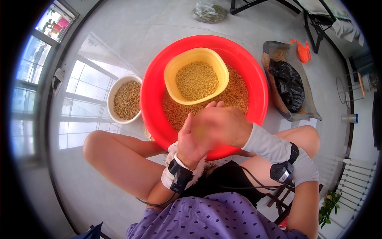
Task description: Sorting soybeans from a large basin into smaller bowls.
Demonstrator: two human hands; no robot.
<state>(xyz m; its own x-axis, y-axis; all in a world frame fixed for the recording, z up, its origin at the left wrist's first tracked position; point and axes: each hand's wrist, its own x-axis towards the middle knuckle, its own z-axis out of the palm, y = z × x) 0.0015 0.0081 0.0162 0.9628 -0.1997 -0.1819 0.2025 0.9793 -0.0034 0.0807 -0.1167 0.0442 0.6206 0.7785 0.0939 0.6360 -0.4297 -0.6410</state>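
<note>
My left hand [188, 143] is cupped palm up above the near side of a red plastic basin [153, 89]. A blurred yellowish patch [201, 131], apparently a few beans, lies in its palm. My right hand [237, 124] reaches across that palm from the right; blur hides its fingers and whether they pinch anything. Small tan-brown beans or grains [238, 89] cover the basin's floor. On top of them rests a yellow plastic tub [170, 74], just beyond my fingertips, with paler yellow beans [197, 80] inside.
Left of the basin stands a white bowl [110, 100] of brownish grains. To the right lies a woven sack [270, 47] with a black plastic bag [286, 83] on it, near an orange bag [303, 52]. Cables run from black devices [180, 176] on my wrists.
</note>
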